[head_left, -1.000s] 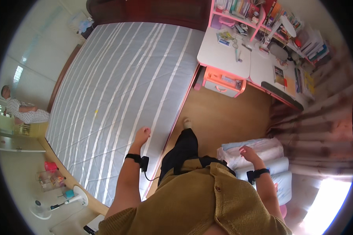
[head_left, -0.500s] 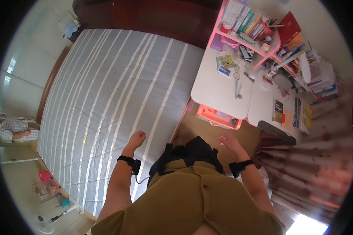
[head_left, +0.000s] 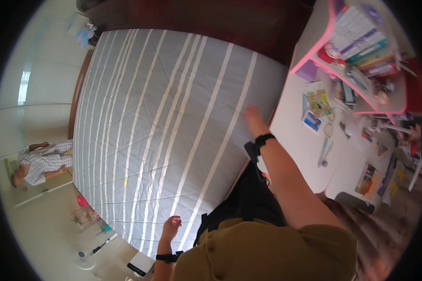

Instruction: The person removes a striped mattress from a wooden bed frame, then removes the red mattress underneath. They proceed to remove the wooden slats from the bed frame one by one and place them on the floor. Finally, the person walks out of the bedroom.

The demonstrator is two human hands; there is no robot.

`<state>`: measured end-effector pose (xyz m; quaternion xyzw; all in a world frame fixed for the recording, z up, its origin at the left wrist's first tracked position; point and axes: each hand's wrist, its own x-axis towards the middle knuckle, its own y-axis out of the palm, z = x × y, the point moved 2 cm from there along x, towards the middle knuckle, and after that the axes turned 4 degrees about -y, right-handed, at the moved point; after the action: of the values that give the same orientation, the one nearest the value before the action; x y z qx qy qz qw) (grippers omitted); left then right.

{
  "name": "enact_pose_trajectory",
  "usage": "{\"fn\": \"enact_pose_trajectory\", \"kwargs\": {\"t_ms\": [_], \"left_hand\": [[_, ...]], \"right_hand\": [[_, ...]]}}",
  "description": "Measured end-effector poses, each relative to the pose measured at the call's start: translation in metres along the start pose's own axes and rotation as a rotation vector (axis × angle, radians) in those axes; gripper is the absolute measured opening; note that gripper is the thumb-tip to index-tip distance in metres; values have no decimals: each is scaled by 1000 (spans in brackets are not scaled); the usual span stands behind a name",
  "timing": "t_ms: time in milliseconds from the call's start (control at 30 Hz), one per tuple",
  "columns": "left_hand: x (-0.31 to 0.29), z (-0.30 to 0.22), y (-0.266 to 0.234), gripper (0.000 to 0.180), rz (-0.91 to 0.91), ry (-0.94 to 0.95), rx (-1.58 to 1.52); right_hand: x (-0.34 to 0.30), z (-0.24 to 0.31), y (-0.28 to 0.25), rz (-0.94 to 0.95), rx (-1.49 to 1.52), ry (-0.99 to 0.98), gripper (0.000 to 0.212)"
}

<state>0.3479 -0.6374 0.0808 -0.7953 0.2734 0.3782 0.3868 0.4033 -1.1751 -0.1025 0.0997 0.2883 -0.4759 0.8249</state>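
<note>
A large bed (head_left: 173, 117) with a grey cover and white stripes fills the middle. My right hand (head_left: 255, 120) reaches out over the bed's right side, close to the desk. It is smeared by motion, but its fingers look stretched out with nothing in them. Whether it touches the cover, I cannot tell. Lower down, my left hand (head_left: 172, 226) hangs over the bed's near part, its fingers curled in and no object showing in them. Each wrist wears a black strap with a small device. A tiny yellow spot (head_left: 125, 181) shows on the cover.
At right stands a white desk (head_left: 293, 140) with a pink-edged shelf (head_left: 330, 30) of books; cards and stationery lie on it. A dark headboard (head_left: 197, 18) closes the far end. A person (head_left: 44, 161) in checked clothes is beyond the left edge. A fan (head_left: 86, 258) stands lower left.
My body and view have turned, and the desk now sits further right. My right hand has swung forward and left over the bed. My left hand is now lower in view, still curled.
</note>
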Motion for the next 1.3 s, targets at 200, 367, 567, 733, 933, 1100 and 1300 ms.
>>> {"fn": "enact_pose_trajectory", "kwargs": {"t_ms": [200, 367, 567, 733, 933, 1100, 1300], "left_hand": [[7, -49, 5, 21, 9, -271, -14], [20, -87, 11, 22, 14, -410, -178], [30, -111, 14, 23, 57, -431, -141], [37, -107, 15, 22, 82, -381, -64], [46, -93, 18, 19, 78, -353, -62], [37, -61, 18, 20, 58, -349, -139], [21, 17, 36, 21, 70, -379, -281]], "right_hand": [[163, -45, -26, -288, -525, 168, 45], [160, -12, -58, -419, -854, 225, 52], [122, -3, -45, -777, -309, 3, 70], [124, -40, -50, -732, -190, 90, 70], [133, -79, -58, -774, -540, 40, 79], [146, -119, -71, -530, -359, 360, 93], [152, -123, -71, -446, -182, 474, 95]]}}
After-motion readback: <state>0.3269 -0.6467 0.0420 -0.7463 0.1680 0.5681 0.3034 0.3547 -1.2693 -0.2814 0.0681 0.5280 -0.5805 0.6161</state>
